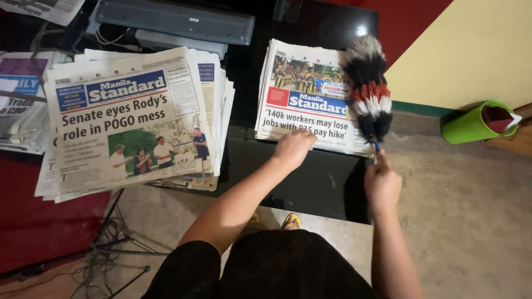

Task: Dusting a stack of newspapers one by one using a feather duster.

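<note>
My right hand is curled shut around the thin handle of a feather duster. The duster is fluffy and soft, with black, white and red bands of feathers. Its feathery head lies on the right side of a small pile of newspapers.

My left hand is bent into a loose fist, and its knuckles press on the front edge of that same pile. The paper is thin and flat, folded in a neat stack.

The pile sits at the back right of a shiny black table. A bigger, messier stack of newspapers lies on the left side and hangs over the front edge.

Off the table, by the wall, a round green bin lies tipped on the rough grey floor.
</note>
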